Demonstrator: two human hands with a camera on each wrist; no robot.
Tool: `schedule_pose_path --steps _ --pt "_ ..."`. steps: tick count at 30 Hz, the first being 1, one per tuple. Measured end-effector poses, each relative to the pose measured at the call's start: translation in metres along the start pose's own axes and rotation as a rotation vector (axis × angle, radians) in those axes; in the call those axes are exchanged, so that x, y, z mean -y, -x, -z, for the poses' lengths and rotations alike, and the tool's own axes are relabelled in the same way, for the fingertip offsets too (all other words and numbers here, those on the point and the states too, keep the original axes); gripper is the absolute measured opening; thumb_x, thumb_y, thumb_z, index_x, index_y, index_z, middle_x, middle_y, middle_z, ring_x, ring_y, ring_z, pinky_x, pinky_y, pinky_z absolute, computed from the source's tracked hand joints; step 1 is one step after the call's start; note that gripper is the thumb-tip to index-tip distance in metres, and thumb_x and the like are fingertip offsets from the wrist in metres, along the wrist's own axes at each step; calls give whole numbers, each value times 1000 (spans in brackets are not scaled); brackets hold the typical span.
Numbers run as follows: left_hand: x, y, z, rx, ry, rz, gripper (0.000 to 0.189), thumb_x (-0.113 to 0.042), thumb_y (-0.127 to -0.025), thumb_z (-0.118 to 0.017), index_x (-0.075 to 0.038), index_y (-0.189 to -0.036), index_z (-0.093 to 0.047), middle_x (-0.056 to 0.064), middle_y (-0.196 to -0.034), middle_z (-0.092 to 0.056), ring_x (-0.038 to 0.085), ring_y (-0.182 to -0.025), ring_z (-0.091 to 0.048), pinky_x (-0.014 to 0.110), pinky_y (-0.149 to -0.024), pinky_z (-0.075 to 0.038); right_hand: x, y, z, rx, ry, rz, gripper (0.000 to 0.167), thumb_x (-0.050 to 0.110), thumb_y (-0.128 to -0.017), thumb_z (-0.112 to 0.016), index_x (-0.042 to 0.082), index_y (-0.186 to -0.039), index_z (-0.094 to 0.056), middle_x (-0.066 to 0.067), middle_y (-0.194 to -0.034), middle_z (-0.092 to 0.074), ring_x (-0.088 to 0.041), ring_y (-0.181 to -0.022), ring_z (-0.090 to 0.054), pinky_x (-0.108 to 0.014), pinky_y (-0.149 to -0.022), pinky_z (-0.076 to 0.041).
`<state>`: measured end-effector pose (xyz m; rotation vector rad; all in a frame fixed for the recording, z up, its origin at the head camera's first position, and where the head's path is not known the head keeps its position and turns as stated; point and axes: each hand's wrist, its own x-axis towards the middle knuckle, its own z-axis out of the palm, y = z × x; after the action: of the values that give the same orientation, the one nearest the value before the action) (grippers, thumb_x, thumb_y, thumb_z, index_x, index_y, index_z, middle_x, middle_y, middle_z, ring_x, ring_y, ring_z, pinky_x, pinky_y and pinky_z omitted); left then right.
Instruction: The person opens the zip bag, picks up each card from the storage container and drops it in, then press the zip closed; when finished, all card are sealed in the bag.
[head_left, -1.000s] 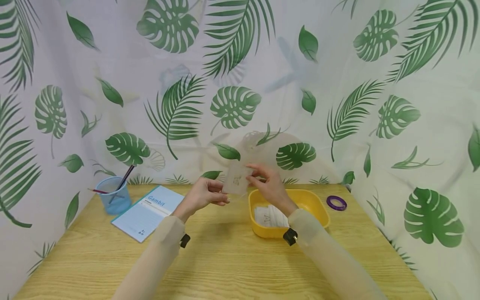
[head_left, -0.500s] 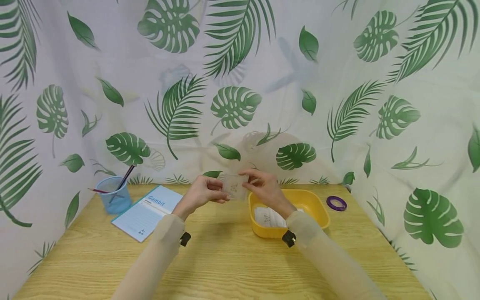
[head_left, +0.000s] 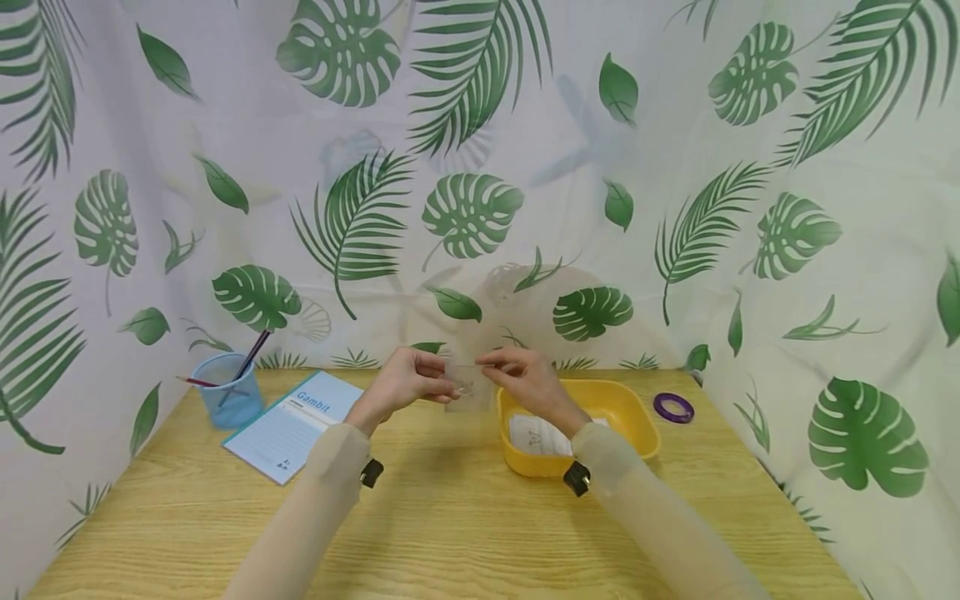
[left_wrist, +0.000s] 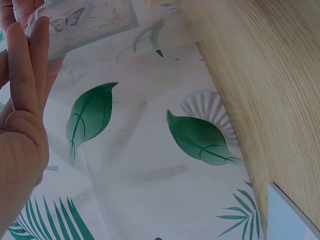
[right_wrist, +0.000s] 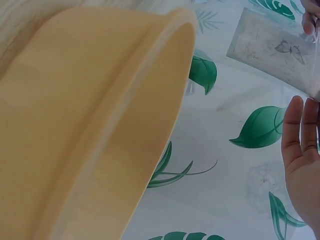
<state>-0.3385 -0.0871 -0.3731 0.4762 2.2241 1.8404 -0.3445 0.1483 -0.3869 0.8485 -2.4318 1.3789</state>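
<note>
A small clear plastic packet is held up in the middle of the head view, above the table's back part. Behind its film is a pale sheet printed with a butterfly, plain in the left wrist view on the packet and in the right wrist view on the packet. My left hand pinches its left side between thumb and fingers. At the upper right corner, my right hand pinches the film with its fingertips. Several similar white packets lie in the yellow basket below my right wrist.
A blue and white notebook lies left of the hands. Beside it stands a blue mesh cup with pens. A purple ring rests right of the basket. Leaf-printed curtains enclose the table's back and sides.
The packet has come down and tipped, so its butterfly shows less clearly in the head view. My right hand has lowered and shifted slightly left with it; my left hand has barely moved.
</note>
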Motion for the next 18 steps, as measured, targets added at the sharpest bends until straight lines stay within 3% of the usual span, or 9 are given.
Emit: schedule_pose_path --steps 8,14,18 --pt "-3 0 -1 15 -11 4 40 4 -88 -69 9 -127 -60 26 -109 -69 23 -83 -74 41 -80 -63 -2 1 1 10 -11 -5 18 18 -93 -69 11 -108 -75 -4 -106 -70 -19 -93 -65 -22 -79 -58" --pt "-3 1 -1 33 -24 -11 37 3 -88 -69 9 -125 -62 28 -116 -67 24 -85 -75 46 -84 -61 -8 5 5 37 -80 -72 19 19 -95 -67 8 -108 -74 -9 -106 -72 -37 -91 -67 -23 -72 -59" --pt "-1 1 0 36 -26 -13 37 3 -88 -69 9 -124 -62 29 -117 -66 24 -84 -75 45 -82 -62 -14 8 8 67 -115 -101 19 17 -96 -65 6 -109 -73 -13 -109 -71 -40 -95 -65 -33 -79 -62"
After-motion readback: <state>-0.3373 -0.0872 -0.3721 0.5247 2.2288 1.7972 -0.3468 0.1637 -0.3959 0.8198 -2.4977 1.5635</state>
